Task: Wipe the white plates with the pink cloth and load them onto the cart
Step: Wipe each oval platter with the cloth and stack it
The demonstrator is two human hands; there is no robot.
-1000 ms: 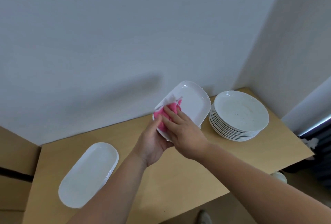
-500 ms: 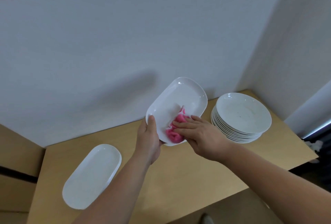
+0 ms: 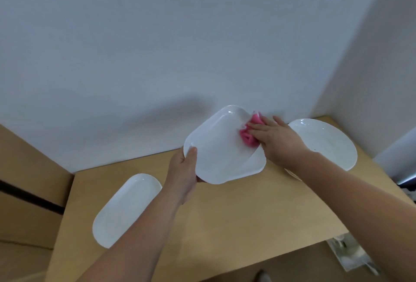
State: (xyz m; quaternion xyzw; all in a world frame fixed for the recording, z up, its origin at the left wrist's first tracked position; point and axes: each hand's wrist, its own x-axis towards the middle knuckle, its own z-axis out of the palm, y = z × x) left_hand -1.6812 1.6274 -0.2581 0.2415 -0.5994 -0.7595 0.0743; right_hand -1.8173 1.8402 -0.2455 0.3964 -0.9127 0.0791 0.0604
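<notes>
White oblong plate [image 3: 220, 155] held tilted above the wooden tabletop [image 3: 247, 214], L hand [image 3: 182, 176] clamped on its near-left rim w/ thumb on top. R hand [image 3: 276, 139], fingers flat and uncurled, presses pink cloth [image 3: 248, 134] onto plate's far-right edge. Second oblong plate [image 3: 126, 209] lies on tabletop at left; stack of round plates [image 3: 324, 142] at right, partly behind R arm.

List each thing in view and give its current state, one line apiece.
Rectangular plate: lifted off the table, tilted.
Pink cloth: bunched, pressed on the plate's far right part.
Left hand: grips the plate's near edge, thumb on rim.
Right hand: straight fingers press the cloth.
Oval plate: flat on the table, untouched.
Round plates: stacked on the table.
</notes>
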